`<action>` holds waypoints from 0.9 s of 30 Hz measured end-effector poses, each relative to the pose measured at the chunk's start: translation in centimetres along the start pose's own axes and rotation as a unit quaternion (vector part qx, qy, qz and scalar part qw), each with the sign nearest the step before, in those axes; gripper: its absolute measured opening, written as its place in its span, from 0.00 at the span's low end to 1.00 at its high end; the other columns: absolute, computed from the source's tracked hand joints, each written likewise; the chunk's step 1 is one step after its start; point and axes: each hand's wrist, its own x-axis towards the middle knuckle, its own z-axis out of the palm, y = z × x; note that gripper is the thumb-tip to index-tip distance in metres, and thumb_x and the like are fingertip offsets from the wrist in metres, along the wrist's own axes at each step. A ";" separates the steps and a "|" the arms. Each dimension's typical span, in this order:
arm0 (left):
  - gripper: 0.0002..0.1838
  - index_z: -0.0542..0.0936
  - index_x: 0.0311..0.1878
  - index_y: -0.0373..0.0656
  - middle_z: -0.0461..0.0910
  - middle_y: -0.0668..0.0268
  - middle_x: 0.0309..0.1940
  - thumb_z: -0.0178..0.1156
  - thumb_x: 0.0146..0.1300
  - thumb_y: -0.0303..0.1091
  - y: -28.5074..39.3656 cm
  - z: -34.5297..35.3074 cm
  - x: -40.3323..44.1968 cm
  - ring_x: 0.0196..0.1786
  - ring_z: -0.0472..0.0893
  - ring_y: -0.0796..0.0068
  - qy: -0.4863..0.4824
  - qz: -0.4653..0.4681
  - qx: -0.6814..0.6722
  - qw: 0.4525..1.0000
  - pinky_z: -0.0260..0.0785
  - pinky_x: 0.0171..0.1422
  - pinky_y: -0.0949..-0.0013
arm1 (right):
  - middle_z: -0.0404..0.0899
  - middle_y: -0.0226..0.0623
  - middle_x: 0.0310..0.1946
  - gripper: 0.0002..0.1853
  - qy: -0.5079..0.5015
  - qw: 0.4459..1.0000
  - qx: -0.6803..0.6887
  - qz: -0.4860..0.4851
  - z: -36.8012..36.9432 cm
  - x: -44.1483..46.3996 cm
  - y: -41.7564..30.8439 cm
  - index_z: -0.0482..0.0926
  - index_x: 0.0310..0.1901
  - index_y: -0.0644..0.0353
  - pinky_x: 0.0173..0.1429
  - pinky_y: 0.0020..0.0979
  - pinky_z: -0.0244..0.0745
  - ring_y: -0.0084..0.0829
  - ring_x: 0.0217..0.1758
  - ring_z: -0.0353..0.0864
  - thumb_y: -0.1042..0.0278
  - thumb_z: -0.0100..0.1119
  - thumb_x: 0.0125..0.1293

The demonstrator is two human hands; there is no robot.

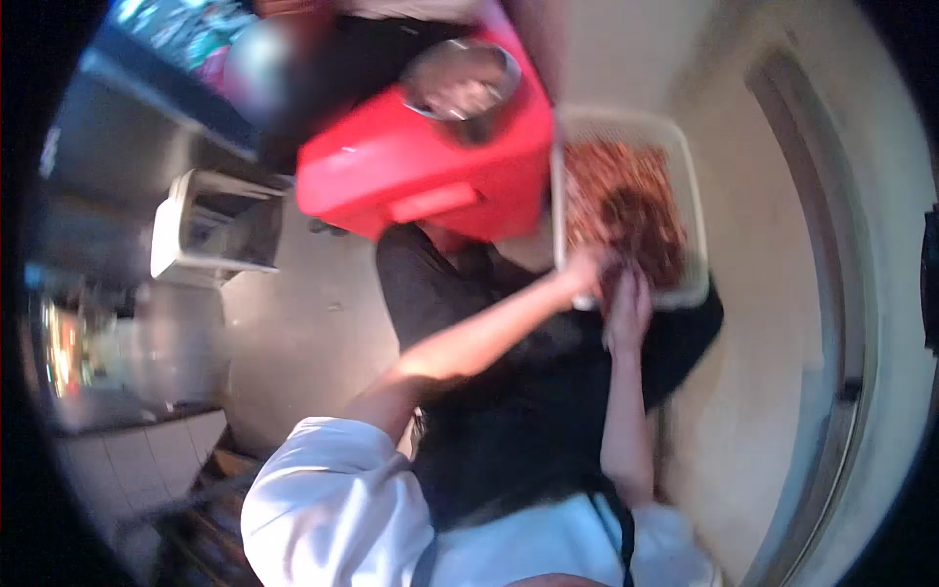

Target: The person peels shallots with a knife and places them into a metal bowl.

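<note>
A white plastic basket (696,225) holds a mass of thin reddish-brown pieces (611,176), whose kind I cannot make out through the blur. At its near end, my left hand (585,271) and my right hand (629,305) are close together over the rim. Between and just beyond them is a darker reddish-brown clump (641,230). The fingers of both hands appear closed around the near part of this clump, though motion smears them.
A red box (421,161) stands left of the basket, with a metal bowl (460,78) of pale pieces on top. Another person in dark clothing (342,73) is behind it. A white bin (174,230) stands at the left, and a pale wall (753,293) runs along the right.
</note>
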 end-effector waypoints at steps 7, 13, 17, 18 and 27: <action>0.16 0.73 0.58 0.36 0.80 0.64 0.42 0.57 0.69 0.30 6.5 -1.0 -3.8 0.40 0.79 0.77 0.034 -0.128 -0.149 0.980 0.75 0.39 0.75 | 0.74 0.25 0.24 0.20 -0.021 0.999 -0.024 0.010 -0.5 -1.3 -1.1 0.70 0.62 0.61 0.23 0.19 0.63 0.14 0.20 0.67 0.60 0.50 0.74; 0.15 0.74 0.54 0.35 0.81 0.64 0.42 0.62 0.66 0.29 5.9 -1.3 -4.3 0.40 0.80 0.78 0.044 -0.116 -0.245 0.962 0.75 0.45 0.75 | 0.77 0.27 0.26 0.22 -0.036 0.999 -0.040 -0.008 0.6 -1.9 -1.6 0.68 0.62 0.64 0.23 0.18 0.64 0.13 0.21 0.70 0.62 0.54 0.72; 0.16 0.75 0.54 0.34 0.82 0.63 0.41 0.62 0.66 0.28 5.6 -1.3 -4.3 0.38 0.81 0.78 0.061 -0.106 -0.256 0.959 0.75 0.46 0.75 | 0.79 0.29 0.27 0.22 -0.038 0.997 -0.061 -0.015 0.6 -1.8 -1.3 0.67 0.62 0.65 0.22 0.19 0.64 0.14 0.21 0.70 0.63 0.55 0.71; 0.15 0.74 0.55 0.33 0.82 0.61 0.42 0.60 0.67 0.27 5.9 -1.2 -4.4 0.39 0.81 0.76 0.072 -0.106 -0.263 0.956 0.76 0.46 0.74 | 0.79 0.29 0.26 0.22 -0.045 0.997 -0.060 -0.011 0.6 -1.8 -1.3 0.67 0.62 0.65 0.22 0.19 0.64 0.14 0.20 0.70 0.63 0.55 0.71; 0.14 0.74 0.55 0.29 0.81 0.56 0.48 0.57 0.69 0.24 6.9 -1.1 -4.5 0.44 0.82 0.73 0.106 -0.088 -0.241 0.961 0.78 0.51 0.73 | 0.77 0.28 0.23 0.18 -0.003 0.999 -0.018 0.030 0.6 -2.3 -0.7 0.72 0.60 0.62 0.21 0.19 0.63 0.13 0.17 0.68 0.62 0.52 0.73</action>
